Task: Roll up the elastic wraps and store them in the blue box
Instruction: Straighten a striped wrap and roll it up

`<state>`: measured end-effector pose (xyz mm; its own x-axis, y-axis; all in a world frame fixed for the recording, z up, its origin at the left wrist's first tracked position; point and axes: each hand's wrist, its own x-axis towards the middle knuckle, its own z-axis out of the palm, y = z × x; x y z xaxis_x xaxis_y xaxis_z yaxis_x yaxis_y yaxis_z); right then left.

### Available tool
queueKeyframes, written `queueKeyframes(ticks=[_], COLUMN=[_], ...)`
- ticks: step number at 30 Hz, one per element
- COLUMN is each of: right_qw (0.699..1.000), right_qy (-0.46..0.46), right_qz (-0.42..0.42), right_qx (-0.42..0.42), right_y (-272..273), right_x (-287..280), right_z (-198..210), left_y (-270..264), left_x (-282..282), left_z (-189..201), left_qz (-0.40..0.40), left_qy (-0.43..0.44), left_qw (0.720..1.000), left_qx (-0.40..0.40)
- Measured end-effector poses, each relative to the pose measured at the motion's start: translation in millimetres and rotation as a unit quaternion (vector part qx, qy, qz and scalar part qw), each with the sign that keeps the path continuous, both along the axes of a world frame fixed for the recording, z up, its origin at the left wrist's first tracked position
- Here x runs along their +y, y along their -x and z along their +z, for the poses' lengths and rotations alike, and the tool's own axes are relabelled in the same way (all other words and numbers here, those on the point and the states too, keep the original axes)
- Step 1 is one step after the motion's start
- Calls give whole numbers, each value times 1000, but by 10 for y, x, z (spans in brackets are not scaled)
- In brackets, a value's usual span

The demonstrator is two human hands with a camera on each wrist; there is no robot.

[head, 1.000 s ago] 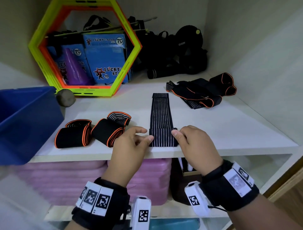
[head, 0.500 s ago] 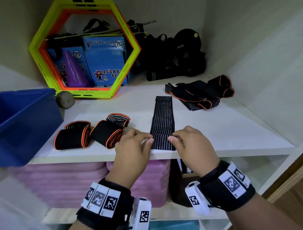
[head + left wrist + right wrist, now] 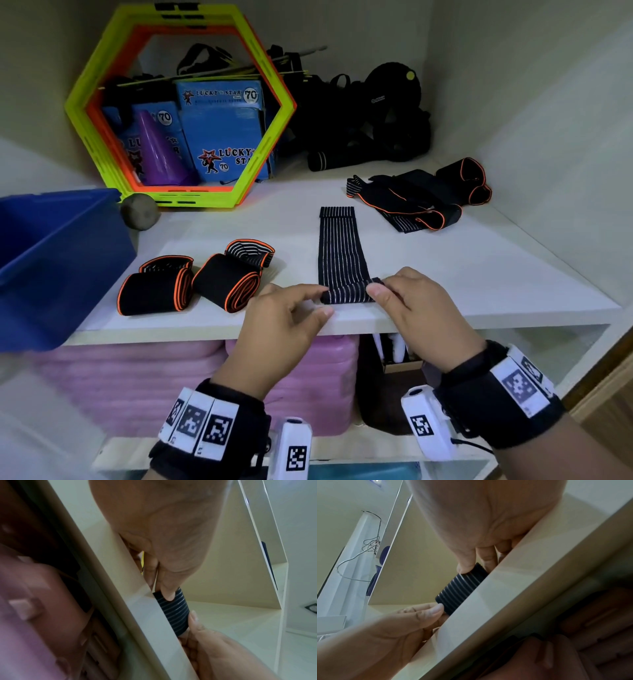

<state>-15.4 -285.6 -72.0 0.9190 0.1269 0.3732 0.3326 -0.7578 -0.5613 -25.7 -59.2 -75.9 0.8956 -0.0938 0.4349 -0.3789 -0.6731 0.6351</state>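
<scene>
A black striped elastic wrap (image 3: 339, 246) lies flat on the white shelf (image 3: 479, 274), running away from me. Its near end is turned over into a small roll (image 3: 347, 295) at the shelf's front edge. My left hand (image 3: 291, 318) pinches the roll's left end (image 3: 169, 601) and my right hand (image 3: 404, 301) pinches its right end (image 3: 471, 574). Two rolled black wraps with orange edges (image 3: 154, 289) (image 3: 229, 282) lie to the left. A loose heap of orange-edged wraps (image 3: 421, 198) lies at the back right. The blue box (image 3: 51, 260) stands at the far left.
A yellow and orange hexagon frame (image 3: 178, 102) stands at the back left with blue packets and a purple cone inside. A grey ball (image 3: 139, 211) sits beside it. Black gear (image 3: 370, 120) fills the back corner. Pink items (image 3: 171, 377) sit on the shelf below.
The near end of the striped wrap, flat a second ago, is now folded over into a short roll between both hands. The flat part looks shorter.
</scene>
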Motion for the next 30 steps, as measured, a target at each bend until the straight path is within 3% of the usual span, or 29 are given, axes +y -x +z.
queueKeyframes(ticks=[5, 8, 17, 20, 25, 30], right_qw=[1000, 999, 999, 998, 999, 997], right_qy=[-3, -15, -2, -43, -31, -26], right_qz=[-25, -26, -41, -43, -41, 2], right_qx=[13, 25, -21, -14, -12, 76], right_y=[-31, -27, -31, -22, -6, 24], right_x=[59, 67, 143, 154, 178, 109], right_z=[31, 44, -26, 29, 66, 141], left_y=[-84, -128, -123, -133, -150, -188], left_x=[-56, -104, -225, -197, -170, -101], left_z=[11, 14, 5, 31, 62, 83], left_qz=[24, 64, 98, 104, 94, 61], left_qy=[100, 113, 95, 101, 43, 8], left_qw=[994, 991, 991, 990, 995, 998], left_qx=[42, 41, -3, -1, 1, 23])
